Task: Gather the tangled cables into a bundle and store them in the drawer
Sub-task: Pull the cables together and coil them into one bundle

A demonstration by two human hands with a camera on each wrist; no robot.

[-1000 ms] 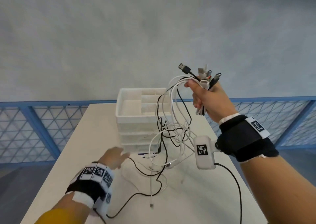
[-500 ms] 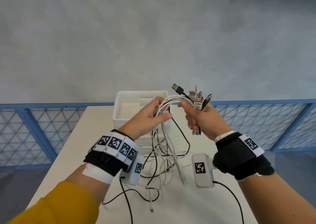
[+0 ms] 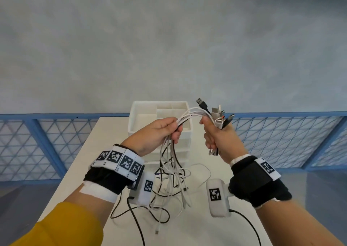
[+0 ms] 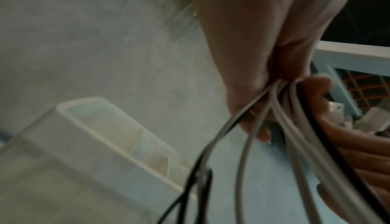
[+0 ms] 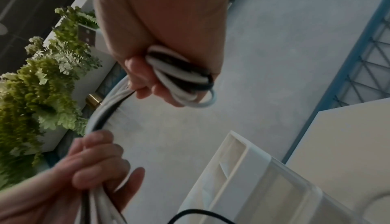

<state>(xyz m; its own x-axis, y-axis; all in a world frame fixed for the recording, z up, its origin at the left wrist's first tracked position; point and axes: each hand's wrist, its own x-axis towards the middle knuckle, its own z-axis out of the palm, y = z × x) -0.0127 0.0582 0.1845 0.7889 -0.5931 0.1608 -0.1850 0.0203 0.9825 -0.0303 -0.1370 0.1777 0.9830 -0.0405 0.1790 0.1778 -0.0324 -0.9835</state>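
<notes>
Both hands grip the tangle of white and black cables (image 3: 189, 114) above the white counter (image 3: 197, 227).
Left hand (image 3: 155, 134) and right hand (image 3: 219, 138) curl round them; loose ends trail onto the counter before the white plastic drawer unit (image 3: 135, 114), whose open top compartments hold nothing visible.

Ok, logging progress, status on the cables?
Both hands, left hand and right hand, gripping cables. Loose ends trailing on table. Drawer unit behind, unobstructed.
</notes>
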